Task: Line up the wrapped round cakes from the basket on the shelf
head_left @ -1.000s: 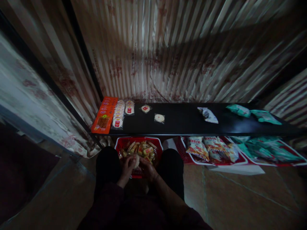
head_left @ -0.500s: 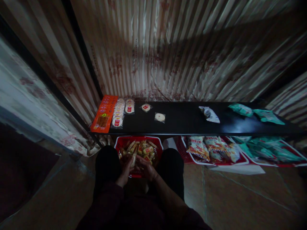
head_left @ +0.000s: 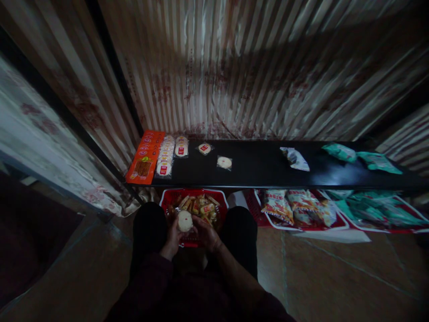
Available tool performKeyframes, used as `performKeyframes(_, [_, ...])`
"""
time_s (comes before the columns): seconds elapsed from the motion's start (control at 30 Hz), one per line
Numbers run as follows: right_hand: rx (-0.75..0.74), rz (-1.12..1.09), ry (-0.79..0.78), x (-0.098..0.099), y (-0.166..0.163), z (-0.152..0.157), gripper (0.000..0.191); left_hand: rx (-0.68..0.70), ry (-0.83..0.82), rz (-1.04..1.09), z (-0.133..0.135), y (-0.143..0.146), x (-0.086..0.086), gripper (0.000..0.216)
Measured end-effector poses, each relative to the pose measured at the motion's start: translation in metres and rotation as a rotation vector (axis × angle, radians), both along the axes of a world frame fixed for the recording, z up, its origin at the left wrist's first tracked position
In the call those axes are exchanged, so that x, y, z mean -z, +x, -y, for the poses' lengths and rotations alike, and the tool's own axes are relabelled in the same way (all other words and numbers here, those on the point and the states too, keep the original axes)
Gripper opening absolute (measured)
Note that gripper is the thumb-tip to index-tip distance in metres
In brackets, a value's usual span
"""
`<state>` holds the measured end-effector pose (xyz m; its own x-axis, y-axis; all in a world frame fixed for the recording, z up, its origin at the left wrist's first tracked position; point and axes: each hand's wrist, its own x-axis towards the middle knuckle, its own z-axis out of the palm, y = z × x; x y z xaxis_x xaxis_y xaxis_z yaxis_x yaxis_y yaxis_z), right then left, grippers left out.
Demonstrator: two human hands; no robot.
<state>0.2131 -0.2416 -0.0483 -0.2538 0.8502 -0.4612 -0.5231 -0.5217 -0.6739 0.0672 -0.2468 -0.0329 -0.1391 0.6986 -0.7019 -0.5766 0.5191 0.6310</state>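
Both my hands are over a red basket of small wrapped snacks that stands between my knees. My left hand is closed on a round white wrapped cake, its pale face turned up. My right hand is beside it with fingers curled at the packet's right edge; whether it grips is unclear. On the black shelf above the basket lie a row of the same round cakes and two single ones.
An orange flat pack lies at the shelf's left end, a silver pouch in the middle and green packets at the right. Red trays with bagged snacks sit under the shelf. Striped curtain hangs behind.
The round cake in my left hand was edge-on half a second ago; it is turned flat, face up, now. Both hands stay over the basket.
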Motion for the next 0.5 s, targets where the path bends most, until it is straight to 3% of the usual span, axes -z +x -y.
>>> performKeyframes(0.23, [0.056,-0.031,-0.024,0.0000,0.0023,-0.0004,0.033,-0.083,-0.038,0.114,-0.0010,0.0003,-0.0026,0.040])
performKeyframes(0.5, [0.046,-0.036,0.037,-0.0044,-0.0002,-0.0007,0.036,-0.120,-0.031,0.123,-0.0010,0.0013,-0.0049,0.035])
